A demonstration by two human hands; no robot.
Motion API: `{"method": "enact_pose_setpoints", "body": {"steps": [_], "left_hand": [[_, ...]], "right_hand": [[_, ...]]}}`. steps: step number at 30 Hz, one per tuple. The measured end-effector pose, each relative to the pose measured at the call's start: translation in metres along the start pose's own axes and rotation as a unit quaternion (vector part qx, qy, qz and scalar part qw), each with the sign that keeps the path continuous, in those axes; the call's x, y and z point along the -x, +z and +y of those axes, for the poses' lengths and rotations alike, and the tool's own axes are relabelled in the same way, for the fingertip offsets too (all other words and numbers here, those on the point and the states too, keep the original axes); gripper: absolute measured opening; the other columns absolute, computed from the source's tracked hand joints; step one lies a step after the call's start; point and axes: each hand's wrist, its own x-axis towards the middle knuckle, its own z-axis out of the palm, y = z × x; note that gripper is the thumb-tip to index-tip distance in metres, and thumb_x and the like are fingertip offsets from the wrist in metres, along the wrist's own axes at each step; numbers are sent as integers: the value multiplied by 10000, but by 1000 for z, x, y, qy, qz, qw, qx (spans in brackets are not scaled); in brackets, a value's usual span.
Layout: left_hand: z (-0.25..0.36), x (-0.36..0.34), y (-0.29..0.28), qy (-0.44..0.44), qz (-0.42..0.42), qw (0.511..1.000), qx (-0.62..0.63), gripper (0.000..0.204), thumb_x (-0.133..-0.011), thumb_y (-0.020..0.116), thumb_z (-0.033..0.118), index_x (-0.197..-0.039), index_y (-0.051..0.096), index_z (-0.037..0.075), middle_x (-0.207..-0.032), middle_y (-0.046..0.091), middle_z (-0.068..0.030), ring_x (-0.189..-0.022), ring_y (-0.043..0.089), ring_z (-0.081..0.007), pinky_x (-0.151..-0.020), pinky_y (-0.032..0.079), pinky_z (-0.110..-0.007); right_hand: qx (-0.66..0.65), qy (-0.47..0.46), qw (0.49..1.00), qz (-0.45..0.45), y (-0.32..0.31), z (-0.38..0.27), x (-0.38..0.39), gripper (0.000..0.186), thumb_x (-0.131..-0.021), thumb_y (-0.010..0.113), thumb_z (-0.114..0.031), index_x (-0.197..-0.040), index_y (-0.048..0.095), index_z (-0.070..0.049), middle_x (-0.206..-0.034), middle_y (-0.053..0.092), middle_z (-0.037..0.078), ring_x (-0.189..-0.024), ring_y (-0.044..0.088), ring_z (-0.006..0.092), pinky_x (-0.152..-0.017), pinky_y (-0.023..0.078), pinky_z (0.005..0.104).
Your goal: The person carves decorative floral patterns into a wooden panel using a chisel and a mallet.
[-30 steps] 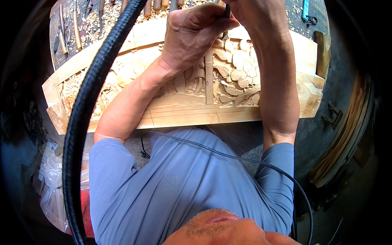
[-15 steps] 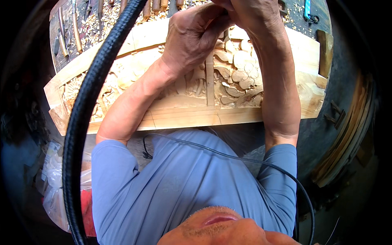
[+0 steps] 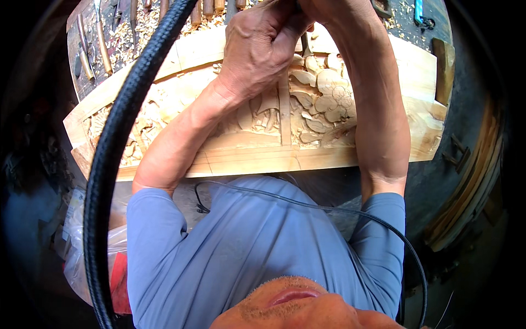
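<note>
A pale wooden panel (image 3: 323,98) with flowers and leaves carved in relief lies across the bench in front of me. My left hand (image 3: 257,46) is closed on a carving chisel (image 3: 306,44) over the panel's upper middle. My right hand (image 3: 320,13), partly cut off by the top edge, is closed around the same tool's upper part. The blade points down at the carving right of the vertical divider; the handle is mostly hidden by my fingers.
Along the bench's back lie several chisels (image 3: 103,49), wood shavings (image 3: 139,38) and a blue-handled tool (image 3: 418,11). A wooden block (image 3: 442,66) sits at the right end, curved boards (image 3: 466,192) lower right. A thick black hose (image 3: 98,181) crosses at left, near a plastic bag (image 3: 76,257).
The chisel blade now shows lower, below my fingers, over the carving, with both hands still closed on it. Bench, panel and arms have shifted slightly rightward in the picture.
</note>
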Motion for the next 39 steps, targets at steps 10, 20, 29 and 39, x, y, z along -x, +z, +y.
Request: {"method": "enact_pose_setpoints", "body": {"steps": [10,20,29,39], "left_hand": [[9,-7,6,-22,2,999,-44,157,-1070,566,32,-1127,702,-21,-874,703,-158,-793,704,-288,-708,536,-408],[-1,-8,8,17,17,993,-118,148,-1058,554,51,-1095,681,-14,-865,701,-193,-770,704,-388,-682,538,-477],[2,-11,9,11,22,990,-139,171,-1047,554,78,-1128,679,-6,-899,704,-197,-794,714,-399,-709,554,-494],[-3,-7,16,7,56,965,-256,189,-1046,669,166,-1002,732,-6,-912,742,-156,-783,740,-338,-712,577,-473]], "right_hand": [[-53,11,999,-7,-9,15,-14,410,-1127,636,-472,-989,632,-86,-836,591,-18,-611,505,46,-457,357,187],[-32,62,998,-10,-12,13,-17,404,-1154,580,-471,-957,605,-119,-756,517,-53,-572,410,39,-456,324,196],[-43,75,996,6,-15,19,-26,390,-1144,610,-454,-975,603,-102,-774,531,-30,-581,451,58,-443,327,205],[-34,86,995,48,-13,19,-22,381,-1137,629,-442,-991,599,-91,-791,541,-13,-588,488,70,-429,327,208]]}}
